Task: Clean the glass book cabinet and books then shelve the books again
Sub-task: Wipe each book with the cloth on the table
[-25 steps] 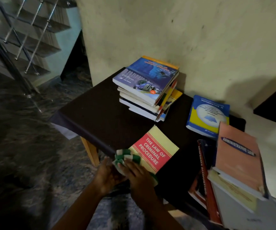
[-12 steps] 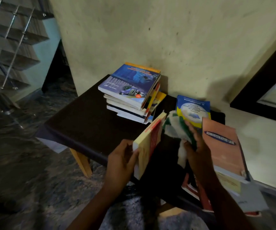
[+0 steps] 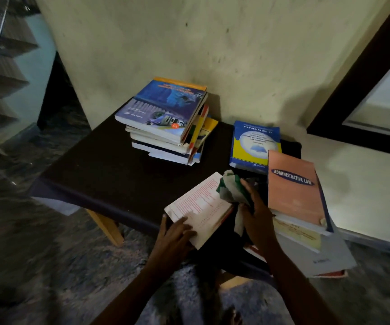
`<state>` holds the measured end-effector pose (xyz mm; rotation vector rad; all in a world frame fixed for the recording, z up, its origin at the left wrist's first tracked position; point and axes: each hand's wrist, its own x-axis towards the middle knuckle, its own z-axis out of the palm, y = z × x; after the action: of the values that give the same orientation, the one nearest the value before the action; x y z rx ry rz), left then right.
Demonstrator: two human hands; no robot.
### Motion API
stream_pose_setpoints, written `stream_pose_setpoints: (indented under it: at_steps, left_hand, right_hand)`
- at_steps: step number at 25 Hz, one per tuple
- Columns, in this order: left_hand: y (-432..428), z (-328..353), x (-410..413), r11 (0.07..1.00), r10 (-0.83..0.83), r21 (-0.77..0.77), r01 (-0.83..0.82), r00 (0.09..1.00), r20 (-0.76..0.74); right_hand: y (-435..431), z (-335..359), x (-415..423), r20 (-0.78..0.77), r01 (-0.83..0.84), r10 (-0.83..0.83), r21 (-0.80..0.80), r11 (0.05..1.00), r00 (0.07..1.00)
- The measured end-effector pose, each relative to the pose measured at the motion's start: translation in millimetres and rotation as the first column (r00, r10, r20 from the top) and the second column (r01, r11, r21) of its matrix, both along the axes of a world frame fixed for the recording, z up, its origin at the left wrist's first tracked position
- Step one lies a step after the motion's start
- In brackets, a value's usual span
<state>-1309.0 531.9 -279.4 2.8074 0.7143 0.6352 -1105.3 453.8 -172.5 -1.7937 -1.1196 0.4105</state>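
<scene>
Left hand (image 3: 177, 235) grips the book (image 3: 198, 205) by its near corner at the tabletop (image 3: 109, 170) edge; right hand (image 3: 257, 216) clutches the cloth (image 3: 231, 188) against its right side. Best now: long strokes across the cover, book braced steady.

The table top (image 3: 118, 179) looks covered with a dark, matt fabric, and its leg (image 3: 106, 227) is pale bare wood. The cloth (image 3: 230, 187) is soft, crumpled textile. The white book (image 3: 201, 205) has a matt paper cover. The blue book (image 3: 163, 109) on the far stack is glossy. The wall (image 3: 189, 43) is rough, stained plaster.
</scene>
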Motion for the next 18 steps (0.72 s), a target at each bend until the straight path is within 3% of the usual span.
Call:
stream_pose_setpoints:
  at_steps: [2,3,4,5,6,7,8,11,14,18]
  left_hand:
    - [-3.9,0.5,-2.3,0.932,0.26,-0.28,-0.23,0.963,0.074]
    - [-11.1,7.7,-3.1,0.796,0.43,-0.518,-0.311,0.894,0.124]
    - [-18.6,19.5,-2.6,0.561,0.594,-0.769,-0.307,0.796,0.116]
    - [-24.9,30.9,0.5,0.25,0.704,-0.952,-0.178,0.708,0.053]
    - [-29.5,37.7,5.9,-0.071,0.747,-0.997,0.005,0.663,-0.05]
    - [-31.2,40.7,9.4,-0.278,0.74,-0.953,0.116,0.658,-0.136]
    - [-29.9,39.9,11.9,-0.368,0.734,-0.915,0.166,0.656,-0.177]
    - [-25.7,39.7,18.6,-0.441,0.749,-0.87,0.221,0.624,-0.22]
    - [-26.6,40.4,23.0,-0.46,0.792,-0.831,0.312,0.567,-0.226]
    - [-25.9,35.7,24.3,-0.409,0.8,-0.88,0.242,0.559,-0.218]
  right_hand:
    - [19.4,-1.7,4.6,0.064,-0.023,0.024,-0.012,1.0,0.998]
    - [32.1,-4.8,9.6,0.095,-0.021,0.024,-0.029,0.999,0.995]
    - [45.2,-8.8,15.4,0.124,-0.015,0.023,-0.062,0.998,0.992]
    - [58.3,-14.2,21.6,0.145,-0.003,0.019,-0.11,0.994,0.989]
    - [69.7,-21.6,26.9,0.181,0.011,0.024,-0.191,0.981,0.983]
    - [78.1,-32.0,30.7,0.255,0.026,0.056,-0.307,0.951,0.965]
    - [84.4,-42.3,32.9,0.346,0.05,0.112,-0.428,0.902,0.932]
    - [93.1,-60.4,30.6,0.488,0.136,0.213,-0.585,0.799,0.846]
    - [93.0,-62.4,23.6,0.532,0.135,0.23,-0.56,0.817,0.815]
    - [77.7,-62.0,2.6,0.558,0.053,0.294,-0.523,0.851,0.776]
